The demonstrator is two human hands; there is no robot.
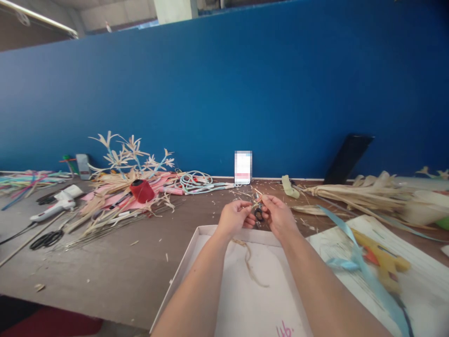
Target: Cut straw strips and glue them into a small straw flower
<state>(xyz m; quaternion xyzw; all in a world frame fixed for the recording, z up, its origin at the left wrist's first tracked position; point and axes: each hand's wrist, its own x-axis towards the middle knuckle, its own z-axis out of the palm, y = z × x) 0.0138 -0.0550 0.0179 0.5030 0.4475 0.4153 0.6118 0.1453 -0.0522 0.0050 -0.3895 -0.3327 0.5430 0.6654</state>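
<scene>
Because our fingertips meet on something so slight, the likeliest trouble, we judge, is a slip: a thin straw-coloured strip [258, 192] offers little to grip, and an uneven pull could split it or tug it loose. Taking the hands as the clock's centre, with the blue partition [224, 93] at twelve, the strip is right at the middle, beside a dark rounded thing [258, 214] whose details are too small to read. Our right hand [279, 216] has thumb and forefinger drawn together on the strip; our left hand [234, 218] curls with thumb near fingers, and we cannot tell whether it has hold of the strip too. Dropped, the strip might vanish among pale shavings of much the same colour.

Toward four o'clock, a satiny light-blue ribbon [358, 252] passes close to a yellow glue gun [384, 262]; a careless sweep of the right forearm could snag it. At six, a shallow, smooth-walled white box [184, 262] holds a limp, wavy fibre [249, 264]. Papery, creased husk strips [336, 191] lie bundled toward two o'clock; around ten, spiky pale flowers [132, 152] rise from slender stems behind a squat red spool [142, 191], tightly wound.
</scene>
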